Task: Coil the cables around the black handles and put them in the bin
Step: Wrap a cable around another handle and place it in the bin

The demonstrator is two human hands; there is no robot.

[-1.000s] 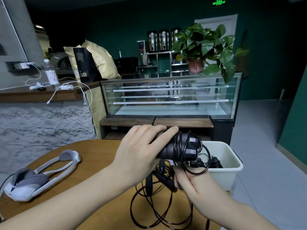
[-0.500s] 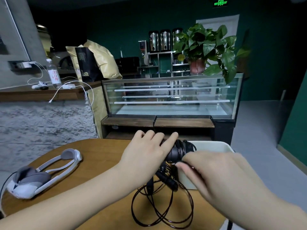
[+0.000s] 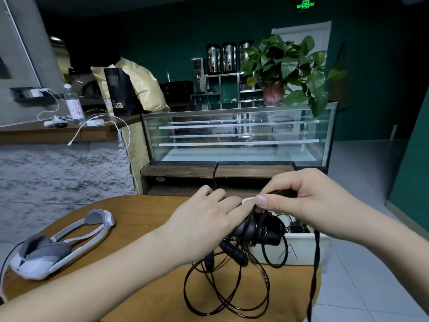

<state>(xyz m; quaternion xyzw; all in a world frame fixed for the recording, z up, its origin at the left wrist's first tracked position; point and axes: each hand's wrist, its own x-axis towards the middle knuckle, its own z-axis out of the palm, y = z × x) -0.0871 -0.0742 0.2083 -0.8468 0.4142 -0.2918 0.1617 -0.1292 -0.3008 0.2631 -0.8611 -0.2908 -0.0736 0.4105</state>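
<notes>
My left hand (image 3: 204, 221) grips a black handle (image 3: 260, 230) over the round wooden table's (image 3: 139, 212) right edge; several turns of black cable wrap the handle. My right hand (image 3: 308, 201) is above it and pinches a strand of that cable at thumb and forefinger. A length of cable hangs down from the right hand past the table edge. More loose black cable (image 3: 227, 291) lies in loops on the table below, with another black handle (image 3: 234, 253) among them. The white bin (image 3: 301, 248) stands just right of the table, with dark cables inside.
A white and grey headset (image 3: 58, 247) lies on the table's left side. Behind the table stand a glass display case (image 3: 239, 135) with a potted plant (image 3: 287, 68) on top, and a wooden counter (image 3: 58, 133) with a bottle and white chargers.
My right hand has risen from under the handle to above it, drawing the cable up and over. The handle has dropped lower, toward the bin.
</notes>
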